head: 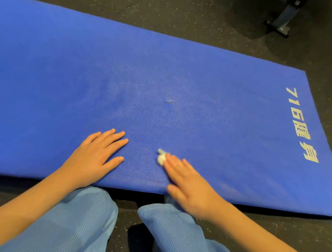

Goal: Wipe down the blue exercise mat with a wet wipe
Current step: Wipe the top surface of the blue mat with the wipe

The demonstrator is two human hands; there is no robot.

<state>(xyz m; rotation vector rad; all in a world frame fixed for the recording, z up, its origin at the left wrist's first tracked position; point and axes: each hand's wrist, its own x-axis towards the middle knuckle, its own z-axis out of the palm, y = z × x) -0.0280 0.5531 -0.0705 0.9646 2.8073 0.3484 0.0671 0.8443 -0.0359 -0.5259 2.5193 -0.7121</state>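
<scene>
The blue exercise mat (159, 72) lies on the dark floor and runs from the upper left to the lower right, with pale lettering near its right end. My left hand (94, 157) rests flat on the mat near the front edge, fingers straight and spread. My right hand (190, 183) lies on the mat with straight fingers, slightly blurred. Its fingertips press a small bunched white wet wipe (161, 158) against the mat, and only the wipe's far end shows beyond the fingers.
A short dark mark (169, 102) sits in the middle of the mat. My knees in light blue trousers (74, 225) are at the mat's front edge. A black metal equipment foot (282, 23) stands on the speckled floor at the upper right.
</scene>
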